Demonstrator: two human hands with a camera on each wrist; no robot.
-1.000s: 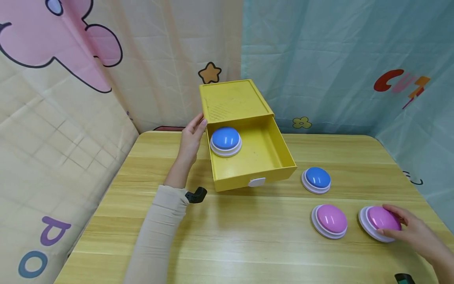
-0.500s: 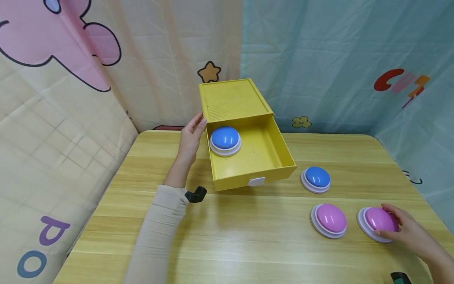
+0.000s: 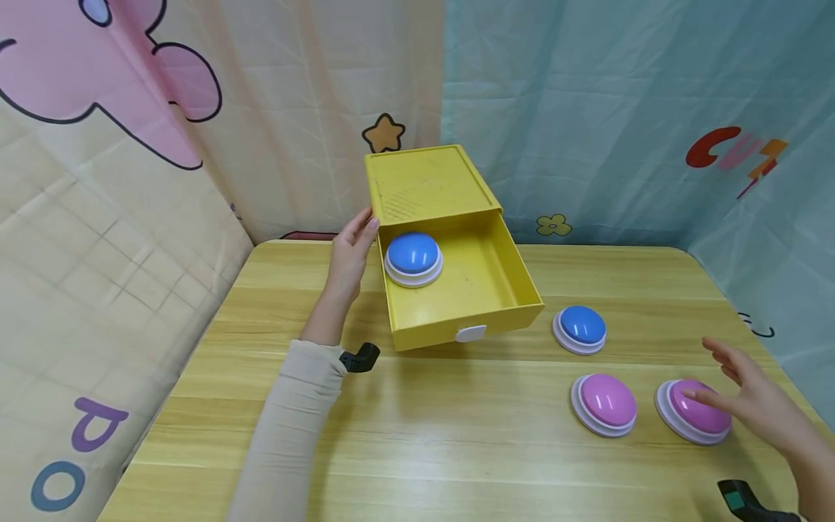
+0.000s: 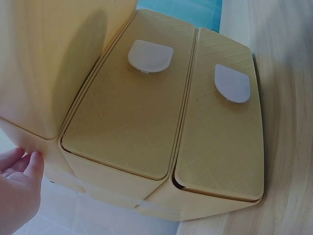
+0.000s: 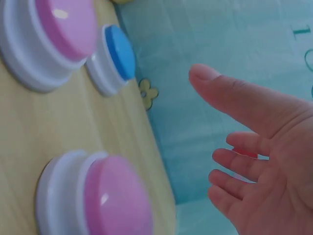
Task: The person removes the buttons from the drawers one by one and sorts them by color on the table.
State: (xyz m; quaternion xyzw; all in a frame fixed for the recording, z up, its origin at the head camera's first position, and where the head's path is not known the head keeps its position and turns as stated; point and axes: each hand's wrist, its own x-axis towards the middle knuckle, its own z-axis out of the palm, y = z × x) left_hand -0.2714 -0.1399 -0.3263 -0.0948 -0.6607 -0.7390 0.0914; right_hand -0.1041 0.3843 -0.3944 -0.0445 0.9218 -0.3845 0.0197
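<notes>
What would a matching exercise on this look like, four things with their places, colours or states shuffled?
1. Left grip
2. Right grip
3. Top drawer
4. Top drawer's handle

A. Pulled open, a blue button inside
B. White
C. Holding nothing, near the rightmost pink button
D. Touching the side of the yellow cabinet

Pairs: 1-D, 2-C, 3-A, 4-B.

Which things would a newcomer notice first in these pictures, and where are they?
Probably the yellow drawer unit at the head view's centre, its top drawer pulled out with a blue button inside, the left hand touching the unit's left side. Then, farther right, come two pink buttons and another blue button, the right hand open near the rightmost pink one.
</notes>
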